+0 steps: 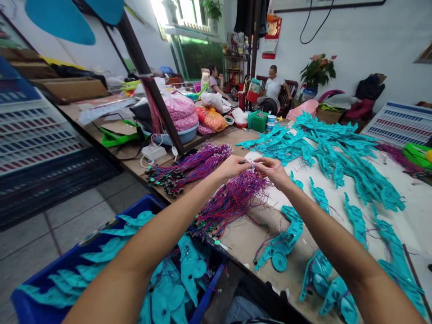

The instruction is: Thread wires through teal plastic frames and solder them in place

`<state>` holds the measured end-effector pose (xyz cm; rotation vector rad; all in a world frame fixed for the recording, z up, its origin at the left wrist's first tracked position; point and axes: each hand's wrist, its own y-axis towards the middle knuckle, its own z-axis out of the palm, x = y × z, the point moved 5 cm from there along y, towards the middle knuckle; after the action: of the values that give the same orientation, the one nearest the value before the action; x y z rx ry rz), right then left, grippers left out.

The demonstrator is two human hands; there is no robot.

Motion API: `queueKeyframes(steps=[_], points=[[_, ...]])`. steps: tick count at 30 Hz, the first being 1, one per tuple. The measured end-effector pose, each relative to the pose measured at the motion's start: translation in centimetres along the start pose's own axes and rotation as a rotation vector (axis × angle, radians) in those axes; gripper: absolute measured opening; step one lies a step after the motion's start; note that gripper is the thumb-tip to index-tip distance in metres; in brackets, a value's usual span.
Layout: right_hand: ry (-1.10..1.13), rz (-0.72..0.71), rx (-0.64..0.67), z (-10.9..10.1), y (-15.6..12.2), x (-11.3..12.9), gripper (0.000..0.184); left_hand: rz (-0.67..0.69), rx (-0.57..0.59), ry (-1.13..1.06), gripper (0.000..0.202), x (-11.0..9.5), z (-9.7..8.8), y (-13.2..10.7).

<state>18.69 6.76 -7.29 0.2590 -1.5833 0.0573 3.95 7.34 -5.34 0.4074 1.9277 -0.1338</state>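
Note:
Above a heap of purple, red and blue wires [229, 202], my left hand [236, 165] and my right hand [272, 171] meet almost fingertip to fingertip. Both are closed in a pinch on thin wires [252, 164] of the same colours; the ends between the fingers are too small to make out. A second bundle of wires [199, 162] with dark connectors lies left of my left hand. Below and right of my right hand, several turquoise plastic parts [283, 236] rest on the table, some with wires trailing from them.
A blue bin [135, 202] of turquoise parts stands at lower left. A large pile of turquoise parts [337, 144] covers the table's far right. A dark post [155, 99] rises at left, near a white power strip [153, 152]. Two people [275, 83] sit at the back.

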Motion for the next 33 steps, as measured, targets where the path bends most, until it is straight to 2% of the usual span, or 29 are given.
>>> queueKeyframes(steps=[4,11,14,16,19,23,26,29,33], points=[[-0.022,-0.030,-0.014,-0.1,-0.5,-0.3,0.045,0.058,-0.044,0.083,0.027,0.5,0.0,0.0],[-0.059,-0.083,-0.071,-0.8,-0.9,-0.7,0.040,0.151,-0.226,0.530,0.020,-0.2,0.1,-0.6],[-0.079,-0.064,-0.070,-1.1,-1.2,-0.6,0.040,0.180,-0.270,0.622,0.021,-0.5,0.0,-0.8],[-0.088,-0.056,-0.079,-1.4,-1.4,-0.4,0.040,0.183,-0.275,0.570,0.022,-0.3,-0.1,-0.6],[-0.095,-0.067,-0.092,-1.7,-1.7,-0.1,0.038,0.158,-0.241,0.374,0.020,0.5,-0.1,0.0],[-0.093,-0.089,-0.114,-2.0,-1.9,-0.2,0.035,0.114,-0.034,0.123,0.033,1.2,1.0,0.1],[-0.067,-0.098,-0.144,-2.1,-1.6,-0.4,0.031,0.089,0.059,0.065,0.042,1.0,1.5,-0.2],[-0.032,-0.091,-0.141,-1.8,-1.4,-0.7,0.029,0.097,0.081,0.074,0.041,0.6,1.7,-0.2],[-0.038,-0.105,-0.141,-1.5,-1.5,-0.7,0.027,0.072,0.042,0.039,0.034,0.5,1.7,0.0]])
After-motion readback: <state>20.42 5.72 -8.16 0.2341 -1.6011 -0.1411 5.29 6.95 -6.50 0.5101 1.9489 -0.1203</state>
